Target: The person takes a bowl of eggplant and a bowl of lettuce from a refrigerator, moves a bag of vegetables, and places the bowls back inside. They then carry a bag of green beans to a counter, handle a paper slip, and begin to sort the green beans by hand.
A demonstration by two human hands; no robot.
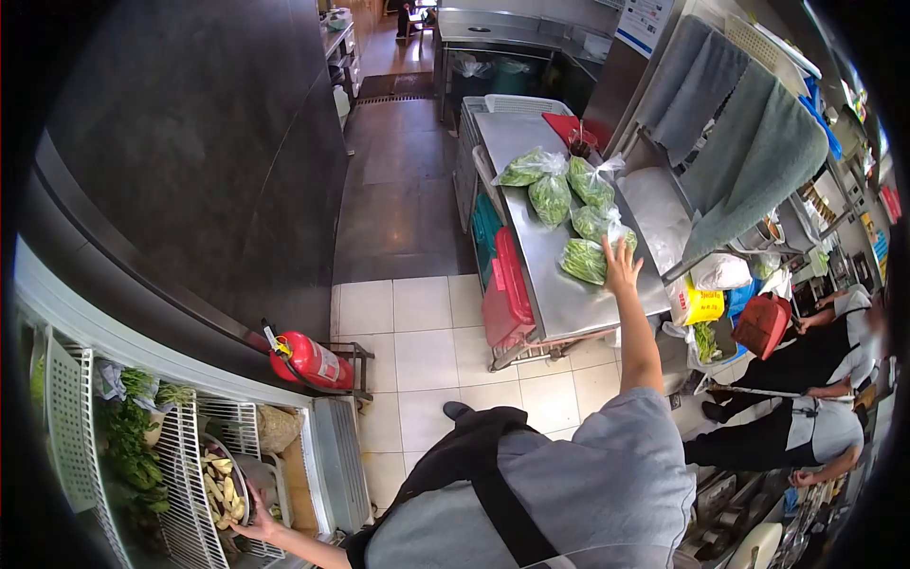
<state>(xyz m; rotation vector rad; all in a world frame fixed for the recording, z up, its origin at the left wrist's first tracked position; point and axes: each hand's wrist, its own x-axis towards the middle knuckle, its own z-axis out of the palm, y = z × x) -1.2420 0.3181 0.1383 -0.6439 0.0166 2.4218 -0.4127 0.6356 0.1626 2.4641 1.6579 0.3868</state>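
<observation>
My left hand [258, 523] is at the lower left, at a shelf of the open fridge. Its thumb and fingers are set around the near rim of a round bowl [248, 493] that holds pale cut pieces [222, 488]. Stretched far forward, my right hand [622, 267] has its fingers spread at the nearest tied plastic bag of green vegetables [583, 261]. Whether the fingertips press on that bag is hard to tell. Several similar bags [550, 199] lie behind it on the steel table [607, 308].
A red fire extinguisher [313, 362] stands on the floor beside the fridge. Leafy greens [133, 455] fill another wire rack [180, 484]. Grey towels [754, 152] hang at the right. Two co-workers [825, 431] stand at the far right; one is near a red bag [761, 325].
</observation>
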